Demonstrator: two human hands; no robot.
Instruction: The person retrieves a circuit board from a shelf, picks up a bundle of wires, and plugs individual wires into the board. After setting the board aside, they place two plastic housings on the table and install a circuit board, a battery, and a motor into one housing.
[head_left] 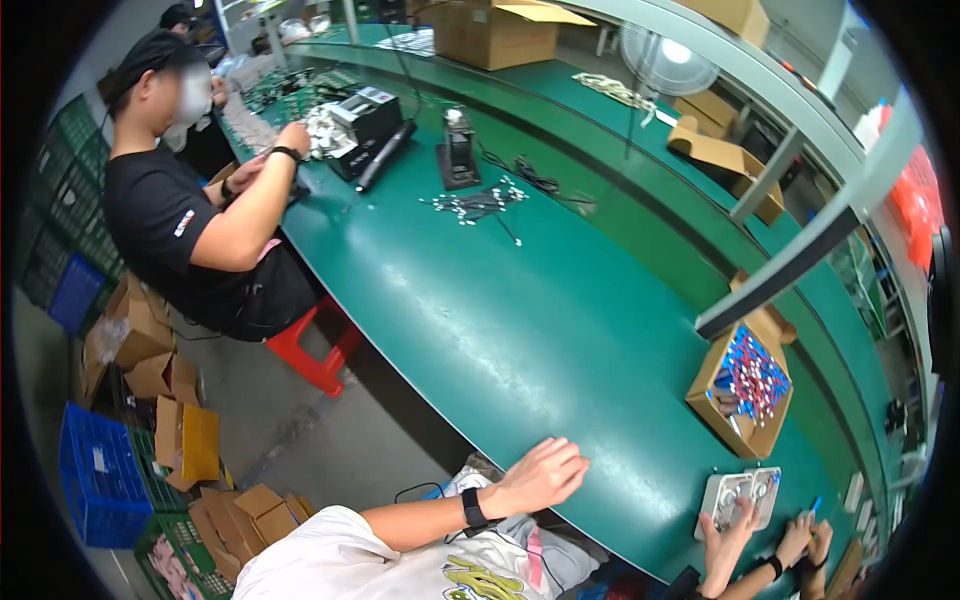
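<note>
My left hand (545, 475), with a black watch on its wrist, hangs over the near edge of the green table (470, 330). Its fingers are curled together, and nothing shows in them. At the lower right my right hand (729, 545) is open, thumb and fingers spread, over the near side of a whitish, opened two-part case (712, 495). Small rounded parts lie inside the case; I cannot make out their kind. Whether the fingertips touch it is unclear. Just right of it, another person's hands (795, 540) hold a small blue and orange item (815, 505).
A cardboard box (745, 435) of blue, red and white small parts stands beside a grey post (780, 270). Farther off are a pile of black cables (480, 203) and a black stand (458, 150). A co-worker (175, 200) sits at left by a red stool (318, 350).
</note>
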